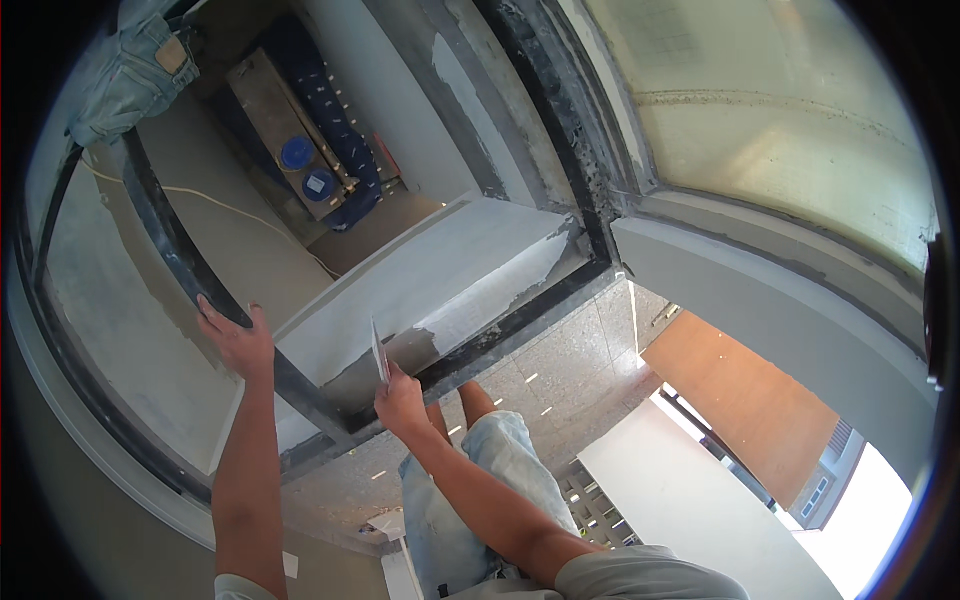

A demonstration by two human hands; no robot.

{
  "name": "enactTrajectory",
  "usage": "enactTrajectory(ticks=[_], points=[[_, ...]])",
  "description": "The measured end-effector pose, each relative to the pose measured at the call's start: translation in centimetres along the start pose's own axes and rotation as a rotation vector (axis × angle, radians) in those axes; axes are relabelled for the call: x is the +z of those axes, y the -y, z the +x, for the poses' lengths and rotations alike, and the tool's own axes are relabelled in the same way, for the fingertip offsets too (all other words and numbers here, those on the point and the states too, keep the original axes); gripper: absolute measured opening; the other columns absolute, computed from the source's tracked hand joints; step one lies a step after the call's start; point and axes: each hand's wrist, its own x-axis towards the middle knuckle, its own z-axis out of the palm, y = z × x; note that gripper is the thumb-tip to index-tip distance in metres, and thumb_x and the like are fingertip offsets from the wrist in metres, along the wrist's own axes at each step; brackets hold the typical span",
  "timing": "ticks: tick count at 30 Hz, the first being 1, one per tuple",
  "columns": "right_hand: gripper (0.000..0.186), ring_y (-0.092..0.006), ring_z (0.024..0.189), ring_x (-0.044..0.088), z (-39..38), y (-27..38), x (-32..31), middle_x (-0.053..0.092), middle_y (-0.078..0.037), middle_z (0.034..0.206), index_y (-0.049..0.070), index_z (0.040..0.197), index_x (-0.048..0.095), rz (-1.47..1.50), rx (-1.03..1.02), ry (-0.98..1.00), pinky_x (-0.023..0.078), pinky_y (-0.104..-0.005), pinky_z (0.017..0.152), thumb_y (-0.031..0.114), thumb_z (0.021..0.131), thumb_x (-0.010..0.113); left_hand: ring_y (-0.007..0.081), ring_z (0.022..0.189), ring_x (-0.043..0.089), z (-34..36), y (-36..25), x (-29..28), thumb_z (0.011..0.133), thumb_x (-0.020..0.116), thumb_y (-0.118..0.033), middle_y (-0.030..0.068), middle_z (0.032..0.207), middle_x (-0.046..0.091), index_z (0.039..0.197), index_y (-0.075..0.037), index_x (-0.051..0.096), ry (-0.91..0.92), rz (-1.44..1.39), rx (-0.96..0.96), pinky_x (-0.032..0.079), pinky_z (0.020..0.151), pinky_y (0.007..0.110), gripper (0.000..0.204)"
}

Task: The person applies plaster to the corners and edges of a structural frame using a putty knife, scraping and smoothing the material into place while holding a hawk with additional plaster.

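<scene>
My left hand [240, 335] is closed around a dark upright bar [172, 235] of a window frame, thumb on one side and fingers on the other. In front of me, my right hand [402, 402] grips a putty knife [379, 350], its thin flat blade seen nearly edge-on and pointing up and away. The handle is hidden in the fist. Just beyond the blade lies a pale sill [440, 265], with a darker grey patch [410, 347] close to the right hand. Whether the blade touches the sill, I cannot tell.
Dark frame rails [510, 325] run between me and the sill. Jeans [135, 85] hang over the frame at upper left. Below inside, blue round lids [297, 152] rest on a wooden board [262, 110]. A frosted pane [770, 110] stands at right, above an orange-brown board [745, 400].
</scene>
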Motion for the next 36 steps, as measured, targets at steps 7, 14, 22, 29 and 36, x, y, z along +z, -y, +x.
enactTrajectory(ticks=[7, 14, 22, 29, 36], points=[[0.046, -0.0517, 0.097, 0.068, 8.4, 1.5, -19.9, 0.069, -0.033, 0.107, -0.004, 0.135, 0.051, -0.236, 0.008, -0.664, 0.054, -0.0567, 0.088, 0.004, 0.090, 0.053, 0.0477, 0.138, 0.044, 0.1, -0.9, -0.6, 0.092, 0.069, -0.034, 0.0277, 0.155, 0.031, 0.162, -0.009, 0.020, 0.033, 0.022, -0.034, 0.047, 0.108, 0.054, 0.089], [0.037, -0.0490, 0.109, 0.068, 15.3, 0.0, -26.9, 0.070, -0.028, 0.116, -0.001, 0.126, 0.057, -0.458, 0.334, -0.700, 0.053, -0.0571, 0.096, 0.009, 0.090, 0.056, 0.0471, 0.138, 0.044, 0.0, -1.0, -0.7, 0.093, 0.067, -0.035, 0.0264, 0.156, 0.030, 0.163, -0.009, 0.018, 0.057, 0.057, -0.066, 0.046, 0.108, 0.054, 0.089], [0.030, -0.0483, 0.106, 0.069, 15.3, -2.7, -24.9, 0.071, -0.030, 0.110, -0.001, 0.114, 0.063, -0.484, 0.351, -0.682, 0.056, -0.0556, 0.092, 0.011, 0.087, 0.059, 0.0471, 0.137, 0.045, 0.3, -1.3, -0.6, 0.092, 0.068, -0.034, 0.0264, 0.155, 0.031, 0.163, -0.010, 0.018, 0.052, 0.042, -0.049, 0.047, 0.107, 0.055, 0.090], [0.064, -0.0482, 0.119, 0.064, 9.2, -4.0, -9.8, 0.051, -0.036, 0.144, -0.014, 0.141, 0.040, -0.639, 0.114, -0.466, 0.055, -0.0469, 0.102, 0.010, 0.086, 0.061, 0.0484, 0.137, 0.045, -0.3, -1.3, -0.1, 0.092, 0.069, -0.031, 0.0286, 0.154, 0.031, 0.163, -0.009, 0.018, 0.032, 0.043, -0.007, 0.046, 0.108, 0.054, 0.090], [0.050, -0.0522, 0.090, 0.069, 8.9, 1.7, -18.7, 0.069, -0.030, 0.111, 0.000, 0.137, 0.046, -0.384, 0.028, -0.590, 0.055, -0.0586, 0.084, 0.004, 0.088, 0.055, 0.0480, 0.137, 0.044, 0.2, -0.7, -1.0, 0.092, 0.069, -0.030, 0.0283, 0.154, 0.032, 0.162, -0.008, 0.021, 0.016, 0.020, -0.017, 0.045, 0.109, 0.054, 0.088]])
